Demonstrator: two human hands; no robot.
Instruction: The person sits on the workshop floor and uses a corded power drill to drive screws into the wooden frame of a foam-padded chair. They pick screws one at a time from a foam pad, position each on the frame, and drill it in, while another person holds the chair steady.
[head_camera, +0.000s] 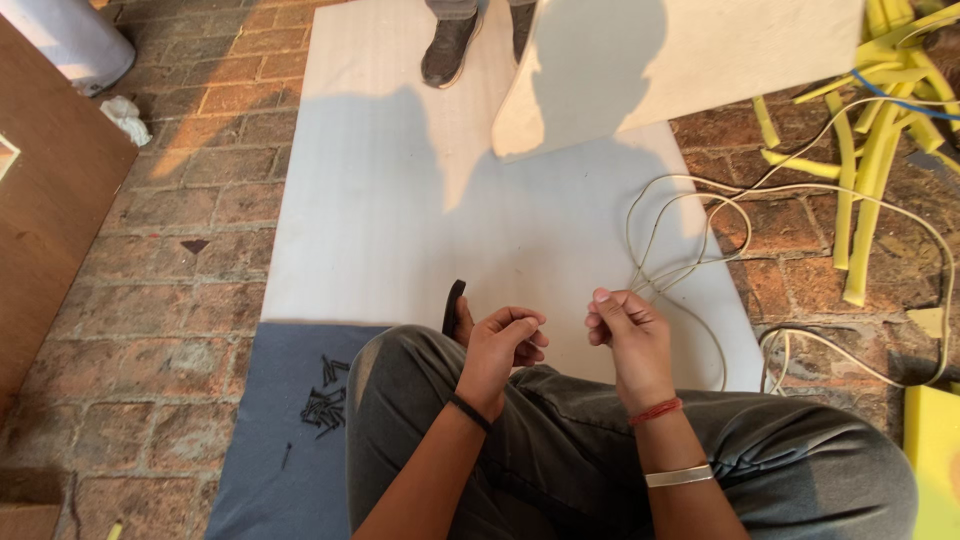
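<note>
We see both hands raised above our crossed legs, over a pale board (400, 210) lying on the brick floor (170, 240). Left hand (500, 345): fingers curled inward, grip clenched; whether it pinches anything we cannot tell. Right hand (628, 335): fingers bunched, grip likewise closed, contents too small to tell. A cream cable (690, 215) loops just beyond the right hand. Dark screws (325, 400) lie heaped on a grey mat (270, 440) beside our left knee.

Left hand (505, 340) and right hand (625, 330) curled above pale board (400, 220)
</note>
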